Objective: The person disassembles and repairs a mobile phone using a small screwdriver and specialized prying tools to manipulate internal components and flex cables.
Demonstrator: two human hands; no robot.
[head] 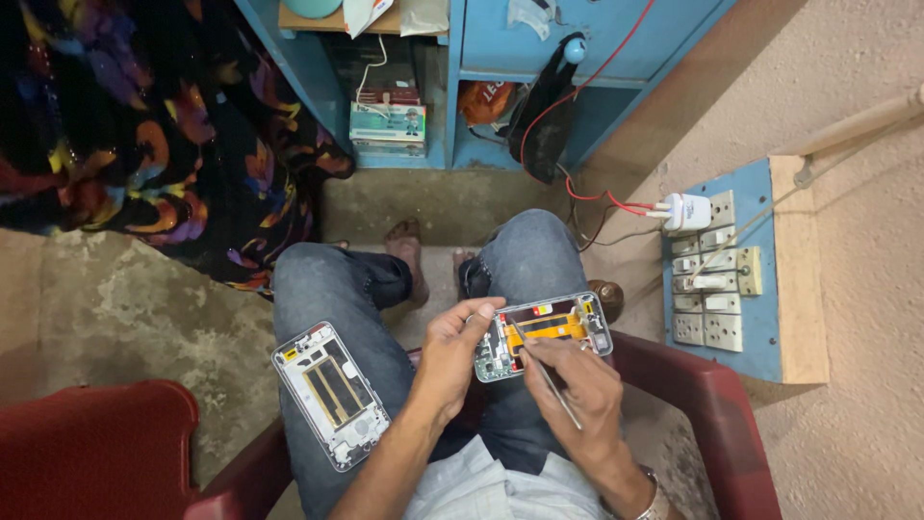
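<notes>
Item 1: opened phone (545,335), on my right knee, circuitry and orange cable exposed. My left hand (450,361) grips its left end, thumb over the top edge. Item 2: thin tool (544,371), pinched in my right hand (582,390), tip on the phone's board. Item 3: white back panel (331,395), lying on my left thigh, well apart. Item 4: switchboard (717,279), right, with white plug (685,212).

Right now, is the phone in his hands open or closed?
Open: the phone shows its bare circuit board and orange cable, its back cover off.
</notes>
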